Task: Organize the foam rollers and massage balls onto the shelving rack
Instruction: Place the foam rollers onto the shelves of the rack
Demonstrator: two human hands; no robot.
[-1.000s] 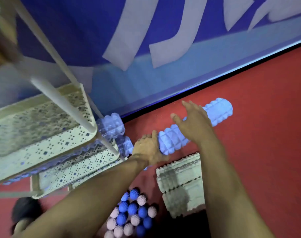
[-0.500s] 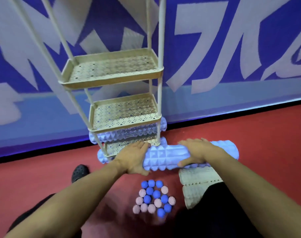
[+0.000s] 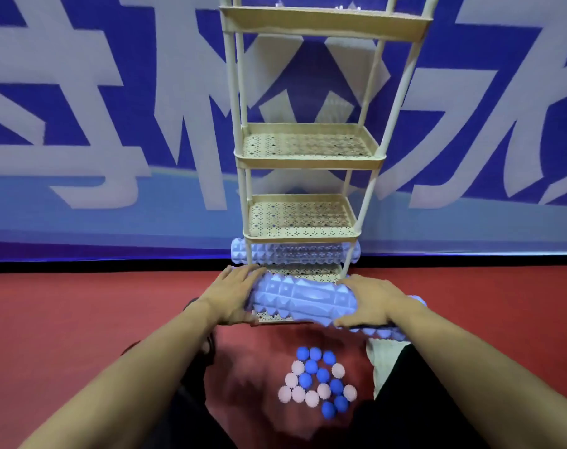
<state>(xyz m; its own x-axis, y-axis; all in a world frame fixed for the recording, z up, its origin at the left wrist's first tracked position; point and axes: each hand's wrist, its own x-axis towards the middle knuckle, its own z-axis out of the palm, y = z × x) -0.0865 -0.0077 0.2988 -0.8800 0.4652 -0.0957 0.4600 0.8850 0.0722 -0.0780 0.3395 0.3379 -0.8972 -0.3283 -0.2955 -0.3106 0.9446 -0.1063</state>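
- Since the earlier frame the view has swung level to face the shelving rack (image 3: 311, 163) square on, and the blue foam roller (image 3: 303, 301) has come from out on the red floor (image 3: 81, 319) to the front edge of the rack's bottom shelf.
- Left hand (image 3: 232, 298) — it cups the roller's left end, palm against the end and fingers curved loosely over the top.
- The held roller lies crosswise between the two hands, partly over the bottom shelf, not yet seated; I judge the step in hand is sliding it in.
- Behind it, a second blue roller (image 3: 295, 256) already lies across the back of that shelf, its ends poking out past the posts.
- Right hand (image 3: 368, 303) — it grips the roller near its right end, fingers wrapped over the top.
- Left to do: the cluster of blue and pink massage balls (image 3: 317, 384) on the floor, and a pale roller (image 3: 377, 361) at the right, mostly hidden by the arm. The upper shelves hold nothing visible.
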